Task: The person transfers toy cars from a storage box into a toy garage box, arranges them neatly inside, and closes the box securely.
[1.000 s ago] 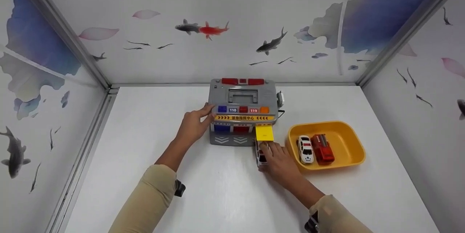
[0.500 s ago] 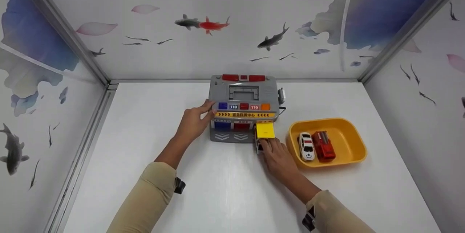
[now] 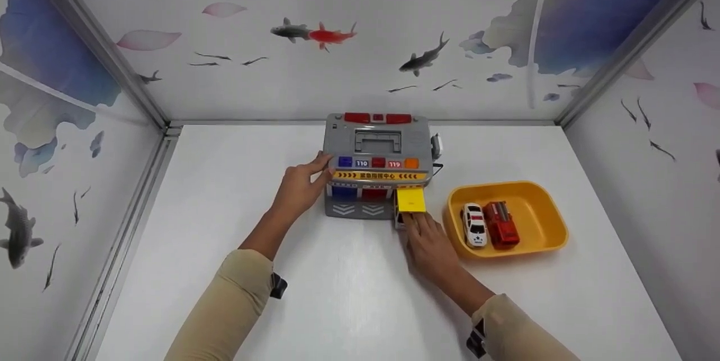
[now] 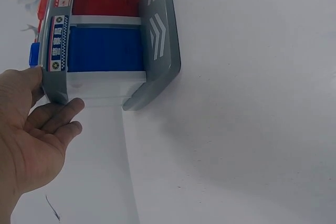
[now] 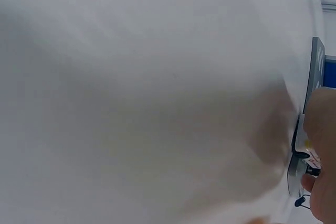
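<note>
A grey toy garage [image 3: 365,150] stands at the back of the table, its blue door [image 4: 105,50] and red door [image 4: 106,1] down. The yellow door [image 3: 411,201] at its right end is swung up. My left hand [image 3: 298,189] grips the left edge of the roof, thumb on top and fingers beneath. At the yellow door's bay, my right hand [image 3: 432,246] holds a small white toy car [image 3: 400,225], fingertips reaching under the raised door. Most of the car is hidden by the door and the hand; a dark wheel [image 5: 301,155] shows in the right wrist view.
To the right sits a yellow tray [image 3: 543,246] with a white toy police car [image 3: 475,226] and a red toy fire truck [image 3: 502,226] in it. It stands close beside my right hand. Printed wall panels [image 3: 360,85] enclose the table at the back and sides.
My right hand has pushed the white toy car forward into the bay under the yellow door, so less of it shows. The left hand keeps its grip on the garage roof.
</note>
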`<act>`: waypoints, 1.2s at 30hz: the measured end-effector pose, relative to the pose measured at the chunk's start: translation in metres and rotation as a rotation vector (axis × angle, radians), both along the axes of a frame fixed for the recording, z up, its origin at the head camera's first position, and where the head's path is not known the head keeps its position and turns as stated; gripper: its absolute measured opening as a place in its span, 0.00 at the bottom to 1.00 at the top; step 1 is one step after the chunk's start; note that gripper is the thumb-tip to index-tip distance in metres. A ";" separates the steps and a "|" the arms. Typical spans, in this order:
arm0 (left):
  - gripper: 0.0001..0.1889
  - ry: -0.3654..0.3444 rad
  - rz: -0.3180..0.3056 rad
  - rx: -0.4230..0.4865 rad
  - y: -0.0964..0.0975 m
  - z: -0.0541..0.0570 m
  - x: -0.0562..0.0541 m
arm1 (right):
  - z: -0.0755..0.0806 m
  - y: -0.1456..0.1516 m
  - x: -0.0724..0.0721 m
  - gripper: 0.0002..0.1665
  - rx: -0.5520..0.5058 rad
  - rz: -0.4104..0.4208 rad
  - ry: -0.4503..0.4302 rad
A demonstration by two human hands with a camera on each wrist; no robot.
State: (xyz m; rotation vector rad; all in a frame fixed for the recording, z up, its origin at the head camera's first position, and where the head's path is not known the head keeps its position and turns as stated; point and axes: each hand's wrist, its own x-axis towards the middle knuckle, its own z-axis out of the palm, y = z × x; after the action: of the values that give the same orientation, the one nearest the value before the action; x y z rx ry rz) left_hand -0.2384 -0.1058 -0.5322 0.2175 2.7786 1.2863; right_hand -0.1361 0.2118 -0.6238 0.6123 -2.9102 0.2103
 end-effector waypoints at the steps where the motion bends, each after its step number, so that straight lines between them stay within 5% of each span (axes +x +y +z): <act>1: 0.28 0.006 0.001 -0.001 0.000 0.001 -0.001 | 0.001 0.000 -0.001 0.37 0.002 -0.004 -0.011; 11: 0.27 -0.004 0.011 -0.015 0.000 0.003 -0.003 | 0.004 0.001 -0.004 0.39 -0.038 -0.020 -0.108; 19: 0.27 -0.007 0.003 -0.013 0.002 0.002 -0.001 | 0.006 0.003 -0.006 0.38 -0.050 -0.020 -0.102; 28: 0.27 0.012 0.009 -0.014 0.002 -0.001 0.001 | 0.007 0.003 -0.005 0.38 0.060 -0.040 -0.139; 36: 0.28 0.011 0.004 -0.019 0.002 0.000 0.000 | 0.010 0.007 -0.009 0.39 0.055 -0.001 -0.172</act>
State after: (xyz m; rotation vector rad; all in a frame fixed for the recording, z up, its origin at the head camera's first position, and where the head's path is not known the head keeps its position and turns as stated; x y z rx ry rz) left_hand -0.2388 -0.1043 -0.5321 0.2185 2.8008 1.2635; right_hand -0.1451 0.2189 -0.6143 0.6301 -3.0913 0.1927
